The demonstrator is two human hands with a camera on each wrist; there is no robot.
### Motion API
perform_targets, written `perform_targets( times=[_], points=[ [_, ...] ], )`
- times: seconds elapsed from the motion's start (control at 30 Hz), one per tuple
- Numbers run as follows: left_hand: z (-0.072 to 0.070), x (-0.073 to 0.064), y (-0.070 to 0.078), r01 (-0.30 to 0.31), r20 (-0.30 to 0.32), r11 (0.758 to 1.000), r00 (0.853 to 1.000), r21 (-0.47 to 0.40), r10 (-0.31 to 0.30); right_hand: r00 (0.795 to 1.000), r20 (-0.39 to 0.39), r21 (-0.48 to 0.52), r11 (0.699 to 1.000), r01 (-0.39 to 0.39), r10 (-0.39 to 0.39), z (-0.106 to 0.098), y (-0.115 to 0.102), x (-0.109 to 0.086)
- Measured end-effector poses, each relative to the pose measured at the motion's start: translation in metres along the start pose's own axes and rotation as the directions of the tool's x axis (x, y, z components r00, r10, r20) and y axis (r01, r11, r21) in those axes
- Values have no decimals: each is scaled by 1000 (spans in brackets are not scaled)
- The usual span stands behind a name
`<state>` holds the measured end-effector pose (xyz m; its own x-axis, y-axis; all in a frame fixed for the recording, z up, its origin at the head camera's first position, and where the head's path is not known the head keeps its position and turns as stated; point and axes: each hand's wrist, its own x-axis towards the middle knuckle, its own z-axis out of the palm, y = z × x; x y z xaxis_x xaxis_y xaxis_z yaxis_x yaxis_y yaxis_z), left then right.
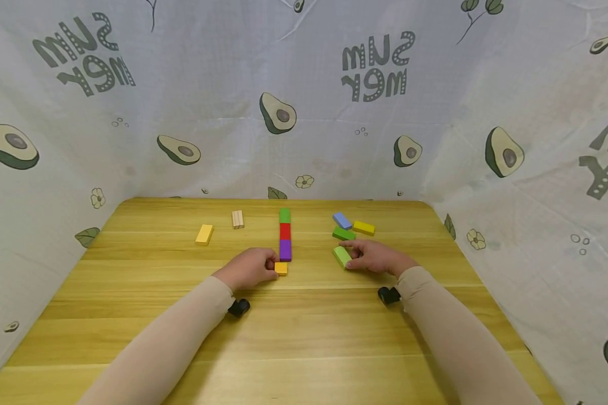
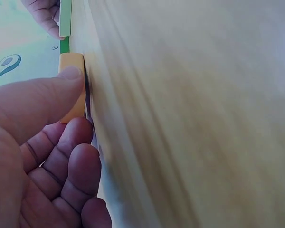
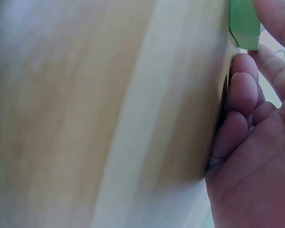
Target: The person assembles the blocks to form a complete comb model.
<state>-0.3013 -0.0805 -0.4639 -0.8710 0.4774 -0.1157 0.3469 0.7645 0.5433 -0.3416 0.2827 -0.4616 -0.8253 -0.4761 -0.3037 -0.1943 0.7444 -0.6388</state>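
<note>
My left hand [image 1: 250, 267] pinches an orange block [image 1: 281, 269] between thumb and fingers, low over the table. The block sits just in front of the near end of a row; whether they touch I cannot tell. From far to near, that row holds a green block [image 1: 285, 215], a red block [image 1: 285, 231] and a purple block [image 1: 285, 250]. On the right side, my right hand [image 1: 377, 257] grips a light green block [image 1: 342, 257] between thumb and fingers. The right wrist view shows one end of this light green block [image 3: 244, 21] beside the fingertips.
Behind the right hand lie a darker green block [image 1: 343, 233], a blue block [image 1: 342, 220] and a yellow block [image 1: 363, 228]. Left of the row are a pale yellow block [image 1: 204, 234] and a plain wood block [image 1: 238, 219]. A printed cloth [image 1: 223, 73] hangs around the wooden table [image 1: 304, 349].
</note>
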Motion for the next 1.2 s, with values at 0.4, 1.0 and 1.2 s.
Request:
perform_targets(
  times=[0.4, 1.0, 1.2],
  points=[
    [1, 1, -1, 39, -23, 998, 999, -52, -40, 1000, -14, 0, 1000, -12, 12, -2, -2, -2],
    [2, 4, 3, 64, -34, 992, 997, -112, -68, 1000, -16, -40, 999, -27, 26, -3, -8, -4],
    [2, 6, 3, 58, -37, 992, 997, -113, -63, 1000, -14, -32, 999, -23, 23, -2, -5, -3]
  ],
)
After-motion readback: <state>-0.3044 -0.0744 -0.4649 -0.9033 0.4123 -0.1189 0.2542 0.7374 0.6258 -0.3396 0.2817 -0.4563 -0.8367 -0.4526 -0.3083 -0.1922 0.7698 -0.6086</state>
